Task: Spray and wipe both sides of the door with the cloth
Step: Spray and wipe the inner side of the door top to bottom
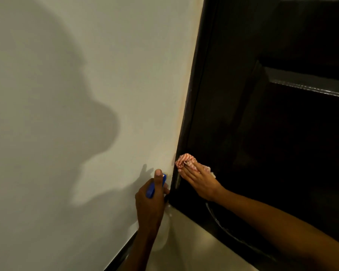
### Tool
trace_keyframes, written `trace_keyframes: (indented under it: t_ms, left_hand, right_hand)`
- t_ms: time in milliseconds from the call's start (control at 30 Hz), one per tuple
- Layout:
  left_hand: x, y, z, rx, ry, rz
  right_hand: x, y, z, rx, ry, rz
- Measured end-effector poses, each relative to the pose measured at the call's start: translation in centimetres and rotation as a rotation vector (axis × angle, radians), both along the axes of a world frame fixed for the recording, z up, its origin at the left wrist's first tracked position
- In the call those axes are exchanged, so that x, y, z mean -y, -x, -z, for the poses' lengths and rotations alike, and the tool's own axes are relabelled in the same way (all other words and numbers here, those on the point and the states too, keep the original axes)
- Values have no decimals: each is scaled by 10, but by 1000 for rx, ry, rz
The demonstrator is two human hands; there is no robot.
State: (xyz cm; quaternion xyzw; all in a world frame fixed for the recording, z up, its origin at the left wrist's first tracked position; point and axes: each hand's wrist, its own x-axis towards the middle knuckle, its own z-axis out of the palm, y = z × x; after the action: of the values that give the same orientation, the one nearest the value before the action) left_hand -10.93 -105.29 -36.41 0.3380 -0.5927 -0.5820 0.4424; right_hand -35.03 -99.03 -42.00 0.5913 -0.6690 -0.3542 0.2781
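**Cloth pressed low on the dark door, spray bottle held at the wall**

The door (262, 124) is dark, almost black, with raised panel edges catching a thin line of light at the upper right. Its frame runs down beside a pale wall (67, 94). The cloth (186, 161), striped red and white and bunched, lies against the door low down, right at the frame edge. The right hand (199, 180) rests on it with fingers straight and flat, pressing it to the door.

The left hand (151, 200) curls its grip round a spray bottle (150, 189) with a blue head, thumb up along it, close to the wall near the frame.

The floor (194, 247) below is pale, with a dark skirting along the wall. No writing can be read.
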Motion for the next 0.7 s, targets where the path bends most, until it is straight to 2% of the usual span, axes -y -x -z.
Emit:
trace_keyframes:
  t_ms: [67,133,200,300,400,467,567,633,700]
  left_hand:
    - [2,-4,0,-4,4,-7]
    - [1,-8,4,-2,9,-5]
    - [0,-9,9,-10,-7,10]
    - [0,-3,9,-31,-25,50]
    - [2,4,8,-42,-69,40]
    - [5,6,8,-44,-75,36]
    - [8,8,11,-41,-71,38]
    - [10,9,14,-36,-76,21]
    - [13,9,15,-20,-69,19]
  right_hand:
    - [0,0,-11,-4,-25,-15]
    - [0,0,-28,33,48,-57]
    - [5,-2,-60,67,227,-64]
    - [25,0,-136,115,622,-91]
    - [44,-4,-183,107,806,-33]
    - [53,-8,-173,123,808,-26]
    - [53,-3,-135,105,690,-54]
    - [43,0,-102,101,530,-47]
    - [28,-3,-61,71,284,-36]
